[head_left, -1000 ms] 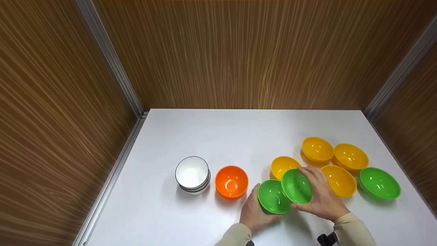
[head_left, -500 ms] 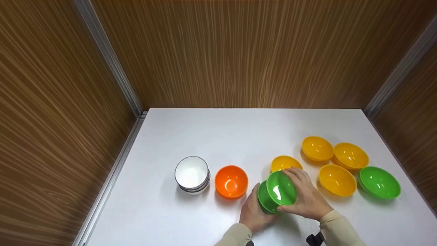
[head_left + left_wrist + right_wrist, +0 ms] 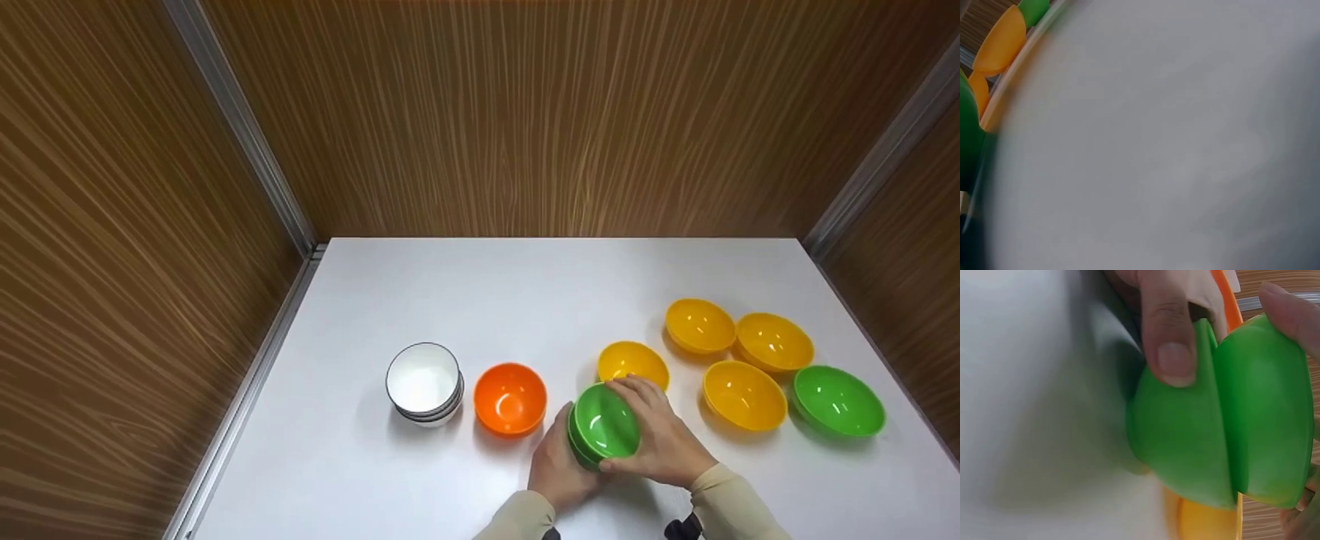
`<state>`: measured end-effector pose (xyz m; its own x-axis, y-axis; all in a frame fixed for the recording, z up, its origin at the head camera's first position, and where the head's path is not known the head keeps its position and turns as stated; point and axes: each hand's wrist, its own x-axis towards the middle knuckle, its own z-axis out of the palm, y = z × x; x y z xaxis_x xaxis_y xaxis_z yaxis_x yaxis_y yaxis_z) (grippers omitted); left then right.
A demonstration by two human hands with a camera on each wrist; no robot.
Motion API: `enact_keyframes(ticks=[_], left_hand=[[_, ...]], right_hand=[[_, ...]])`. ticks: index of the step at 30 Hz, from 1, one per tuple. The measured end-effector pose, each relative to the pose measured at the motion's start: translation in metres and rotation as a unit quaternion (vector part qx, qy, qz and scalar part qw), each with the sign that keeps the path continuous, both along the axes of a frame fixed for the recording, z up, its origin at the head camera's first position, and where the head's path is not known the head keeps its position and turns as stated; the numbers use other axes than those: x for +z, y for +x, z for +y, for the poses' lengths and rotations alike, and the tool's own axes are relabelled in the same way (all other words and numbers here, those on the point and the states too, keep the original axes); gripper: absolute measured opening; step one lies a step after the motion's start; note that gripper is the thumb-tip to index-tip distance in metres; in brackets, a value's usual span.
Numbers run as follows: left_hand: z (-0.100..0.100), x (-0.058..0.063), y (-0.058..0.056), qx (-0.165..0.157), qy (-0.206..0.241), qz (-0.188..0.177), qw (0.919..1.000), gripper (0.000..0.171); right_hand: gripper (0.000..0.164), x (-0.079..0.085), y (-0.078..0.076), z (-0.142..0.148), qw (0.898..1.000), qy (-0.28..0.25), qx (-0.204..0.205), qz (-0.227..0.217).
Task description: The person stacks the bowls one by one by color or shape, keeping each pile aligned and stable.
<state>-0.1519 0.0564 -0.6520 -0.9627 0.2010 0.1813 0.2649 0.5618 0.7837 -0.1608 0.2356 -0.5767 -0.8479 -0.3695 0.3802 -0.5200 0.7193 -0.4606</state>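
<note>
"So, what's held?"

"Left grip [image 3: 555,472] curled round the outer wall of the lower green bowl [image 3: 1179,433]. Right grip [image 3: 664,442] holding the upper green bowl [image 3: 606,420] by its side."

"How do the pair sit?"

"Upper one's base inside the lower one's mouth, upper rim standing proud. Can't tell whether the lower one touches the table [image 3: 480,292]."

"And nearby?"

"Orange bowl [image 3: 510,400] just left of left grip; stack of white bowls [image 3: 424,379], dark-rimmed, further left. One yellow bowl [image 3: 630,360] just beyond right grip, partly covered by it. Three more yellow bowls [image 3: 745,396], right of and beyond right grip. Another green bowl [image 3: 838,401], furthest out to the right. All of those on the table, mouths up."
</note>
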Motion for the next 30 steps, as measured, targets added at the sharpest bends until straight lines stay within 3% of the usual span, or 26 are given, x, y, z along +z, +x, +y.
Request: enact_keyframes(ticks=[13,20,30], left_hand=[[0.003,0.000,0.002,-0.006,0.021,-0.012,0.9997,0.112],[0.002,0.000,0.001,-0.007,0.023,0.027,0.9993,0.107],[0.001,-0.001,-0.002,-0.008,0.007,0.038,0.9992,0.109]], right_hand=[[0.112,-0.010,0.001,-0.001,1.000,0.003,-0.009,-0.019],[0.114,-0.016,0.000,-0.003,1.000,0.002,0.000,-0.007],[0.114,-0.021,-0.002,-0.006,1.000,-0.005,-0.007,-0.019]])
